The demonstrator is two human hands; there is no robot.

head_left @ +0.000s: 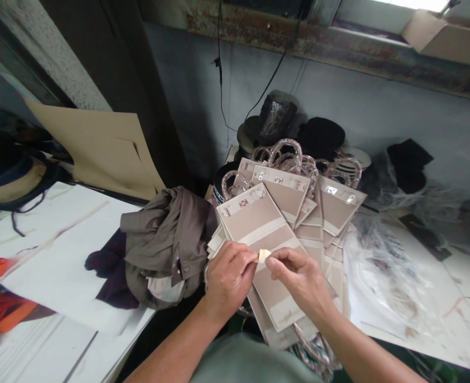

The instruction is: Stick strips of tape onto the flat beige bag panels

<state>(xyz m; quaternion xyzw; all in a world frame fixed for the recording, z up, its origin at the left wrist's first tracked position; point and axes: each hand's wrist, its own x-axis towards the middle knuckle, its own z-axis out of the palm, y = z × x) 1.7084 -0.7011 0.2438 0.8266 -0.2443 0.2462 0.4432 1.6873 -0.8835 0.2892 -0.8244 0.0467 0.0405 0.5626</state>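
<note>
My left hand [232,271] is closed, its thumb and fingers pinching a small pale-yellow piece [263,256], perhaps tape or paper; its exact kind is unclear. At the piece's right edge, my right hand [301,274] is also closed in a pinch. Both hands are over a beige flat bag panel [259,210] with a pale band across its middle and small metal fittings near its top edge. Under and behind it lies a heap of similar panels [285,186], with curved handles [286,151] wrapped in clear plastic.
Left of the heap, a crumpled grey-brown garment [167,234] lies on a white table [67,239]. A tan board [99,143] leans behind it. Clear plastic bags [386,282] are to the right. Black rolls [320,135] stand by the wall, where thin cables [220,80] hang.
</note>
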